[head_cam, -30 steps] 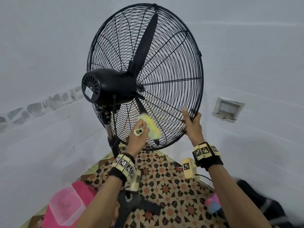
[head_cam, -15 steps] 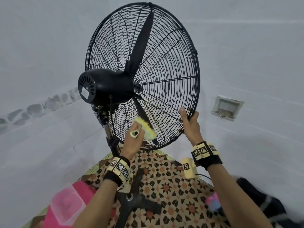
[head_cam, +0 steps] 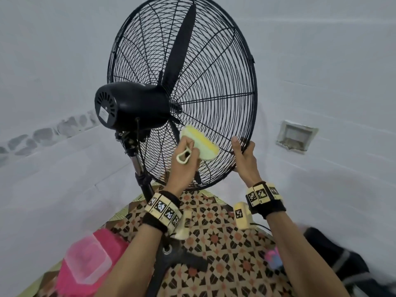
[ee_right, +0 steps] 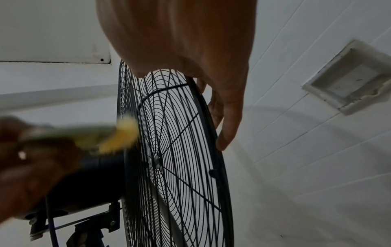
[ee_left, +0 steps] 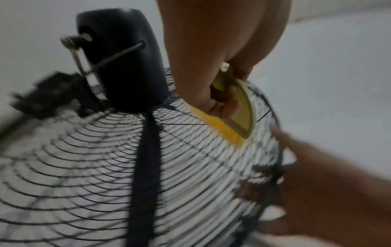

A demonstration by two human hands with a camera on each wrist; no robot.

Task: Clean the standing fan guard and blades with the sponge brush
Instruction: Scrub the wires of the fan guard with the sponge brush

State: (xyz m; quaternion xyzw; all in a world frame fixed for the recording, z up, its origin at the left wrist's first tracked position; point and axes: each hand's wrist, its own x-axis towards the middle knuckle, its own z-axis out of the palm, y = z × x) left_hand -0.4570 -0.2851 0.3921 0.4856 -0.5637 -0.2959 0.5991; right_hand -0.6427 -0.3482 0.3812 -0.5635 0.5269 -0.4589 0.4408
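Note:
A black standing fan with a round wire guard [head_cam: 214, 61] fills the middle of the head view, its motor housing [head_cam: 128, 103] facing me and a dark blade [head_cam: 180, 46] pointing up inside. My left hand [head_cam: 184, 159] grips a pale green sponge brush [head_cam: 201, 144] with yellow bristles [ee_left: 220, 127] pressed against the rear guard, lower right of the motor. My right hand [head_cam: 244, 155] holds the guard's lower right rim [ee_right: 211, 117], fingers curled around it. The left wrist view is blurred.
The fan pole [head_cam: 143, 179] and black base [head_cam: 177, 258] stand on a patterned mat [head_cam: 225, 232]. A pink tub with a clear lid [head_cam: 85, 260] sits at lower left. White tiled walls surround, with a recessed box [head_cam: 295, 136] at right. Dark cloth [head_cam: 342, 264] lies at lower right.
My left hand has swept the brush up the rear guard toward the motor. The right hand has stayed on the rim.

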